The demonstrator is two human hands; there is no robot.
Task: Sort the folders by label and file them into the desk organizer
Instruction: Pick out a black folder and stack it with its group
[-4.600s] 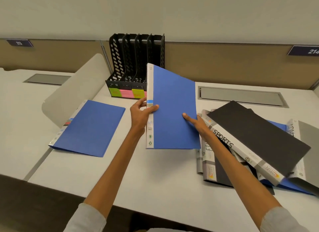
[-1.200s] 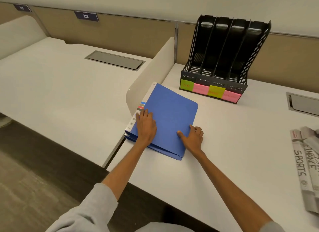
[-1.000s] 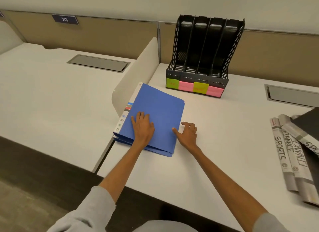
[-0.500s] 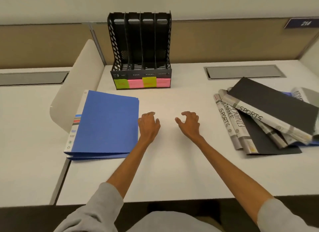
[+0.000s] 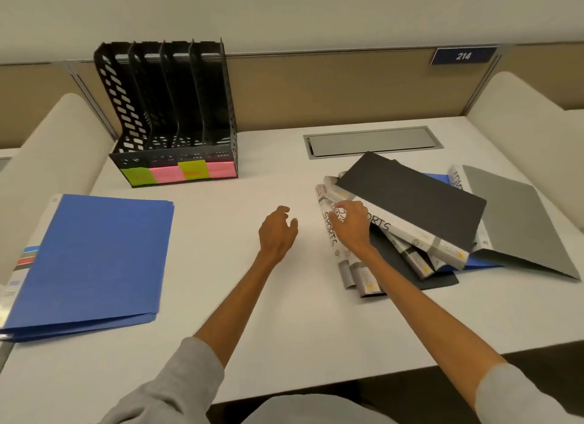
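Observation:
A black desk organizer (image 5: 177, 114) with several empty slots stands at the back left, green and pink sticky labels on its front. Two stacked blue folders (image 5: 91, 259) lie flat at the left. A messy pile of folders sits at the right, topped by a black folder (image 5: 414, 199) with a "SPORTS" spine, beside a grey folder (image 5: 518, 221). My right hand (image 5: 350, 224) hovers over the pile's left edge, fingers curled above a "SPORTS" spine, holding nothing. My left hand (image 5: 278, 231) floats open over bare desk, just left of the pile.
The white desk (image 5: 246, 297) has a grey cable hatch (image 5: 373, 141) behind the pile. Cream curved dividers rise at the left (image 5: 47, 145) and right (image 5: 531, 114). A tan partition with a "214" plate (image 5: 463, 56) runs along the back.
Both hands have left the blue folders, which stay stacked at the left, and moved right. My right hand now reaches over the pile's edge. My view has swung right.

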